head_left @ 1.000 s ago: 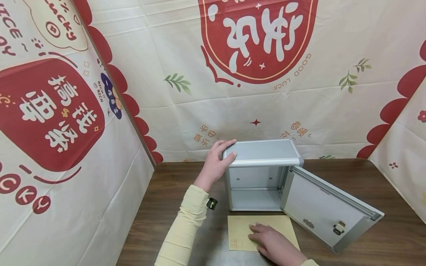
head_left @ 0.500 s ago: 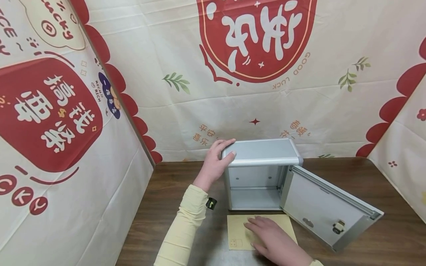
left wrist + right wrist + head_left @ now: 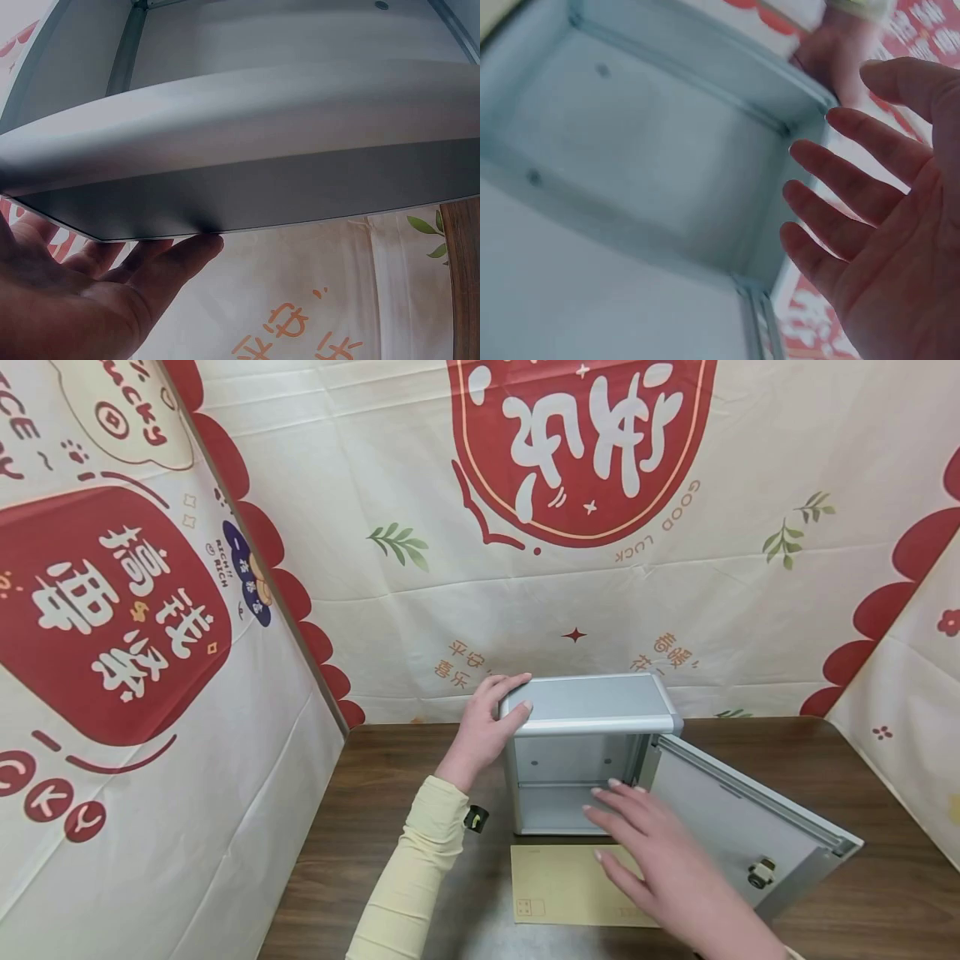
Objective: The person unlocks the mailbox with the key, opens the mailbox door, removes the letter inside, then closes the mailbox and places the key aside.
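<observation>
A silver-grey metal mailbox (image 3: pixel 592 703) stands on the table with its hinged door (image 3: pixel 742 827) swung wide to the right. My left hand (image 3: pixel 483 727) holds its upper left corner, thumb and fingertips on the top panel; the left wrist view also shows that hand (image 3: pixel 90 289) against the mailbox's edge. The yellow-brown envelope (image 3: pixel 562 881) lies flat before the mailbox, its right part hidden by my right hand (image 3: pixel 667 860). That hand is in the air with fingers spread, holding nothing, in front of the opening. In the right wrist view its palm (image 3: pixel 900 247) shows beside the mailbox interior (image 3: pixel 652 150).
A lock (image 3: pixel 761 872) sits on the inner face of the door, which juts toward the table's front right. Brown wooden table (image 3: pixel 390 802) surrounds the mailbox. Printed cloth (image 3: pixel 420 627) hangs close behind it and along both sides.
My right hand has come off the envelope and risen forward and to the right, toward the mailbox opening. The envelope stays where it was, and my left hand keeps its hold.
</observation>
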The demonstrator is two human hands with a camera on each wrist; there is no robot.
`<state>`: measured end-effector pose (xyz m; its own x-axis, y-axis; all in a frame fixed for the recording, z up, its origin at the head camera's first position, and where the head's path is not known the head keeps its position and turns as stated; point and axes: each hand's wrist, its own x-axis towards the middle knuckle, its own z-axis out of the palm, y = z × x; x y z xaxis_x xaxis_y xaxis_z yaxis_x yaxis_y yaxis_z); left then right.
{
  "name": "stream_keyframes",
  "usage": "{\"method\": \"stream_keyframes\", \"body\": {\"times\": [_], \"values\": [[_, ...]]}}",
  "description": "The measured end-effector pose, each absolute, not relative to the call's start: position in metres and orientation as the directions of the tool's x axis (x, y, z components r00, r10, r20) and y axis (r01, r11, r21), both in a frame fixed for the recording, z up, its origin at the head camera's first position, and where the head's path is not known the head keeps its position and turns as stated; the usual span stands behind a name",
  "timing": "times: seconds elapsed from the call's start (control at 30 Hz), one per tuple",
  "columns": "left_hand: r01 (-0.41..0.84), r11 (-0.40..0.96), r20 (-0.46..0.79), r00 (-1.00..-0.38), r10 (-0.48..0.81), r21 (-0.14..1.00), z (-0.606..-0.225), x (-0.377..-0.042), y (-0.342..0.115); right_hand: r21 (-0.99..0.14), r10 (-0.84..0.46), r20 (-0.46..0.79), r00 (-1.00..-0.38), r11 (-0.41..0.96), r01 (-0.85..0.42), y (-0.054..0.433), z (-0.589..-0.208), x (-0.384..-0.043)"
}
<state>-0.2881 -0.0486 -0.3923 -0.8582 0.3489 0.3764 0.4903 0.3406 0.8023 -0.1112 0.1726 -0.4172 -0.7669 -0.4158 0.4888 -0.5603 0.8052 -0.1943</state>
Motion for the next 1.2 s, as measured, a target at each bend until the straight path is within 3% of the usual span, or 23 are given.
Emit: {"method": "stream_keyframes", "body": {"times": [0.17, 0.27, 0.4, 0.8, 1.2], "values": [[0.483, 0.337, 0.371, -0.862, 0.346, 0.808, -0.392, -0.288, -0.049, -0.183, -0.363, 0.592, -0.719, 0.809, -0.559, 0.187, -0.390, -0.106], [0.482, 0.337, 0.369, -0.862, 0.347, 0.809, -0.392, -0.288, -0.049, -0.153, -0.342, 0.696, -0.632, 0.789, -0.595, 0.197, -0.379, -0.105], [0.477, 0.338, 0.363, -0.864, 0.350, 0.811, -0.392, -0.287, -0.048, -0.138, -0.287, 0.742, -0.606, 0.819, -0.557, 0.215, -0.370, -0.099], [0.459, 0.330, 0.344, -0.870, 0.352, 0.825, -0.390, -0.287, -0.049, -0.179, -0.088, 0.536, -0.839, 0.960, -0.215, 0.269, -0.379, -0.075], [0.445, 0.318, 0.331, -0.875, 0.353, 0.837, -0.389, -0.283, -0.048, -0.197, -0.021, 0.449, -0.893, 0.973, -0.122, 0.260, -0.383, -0.063]]}}
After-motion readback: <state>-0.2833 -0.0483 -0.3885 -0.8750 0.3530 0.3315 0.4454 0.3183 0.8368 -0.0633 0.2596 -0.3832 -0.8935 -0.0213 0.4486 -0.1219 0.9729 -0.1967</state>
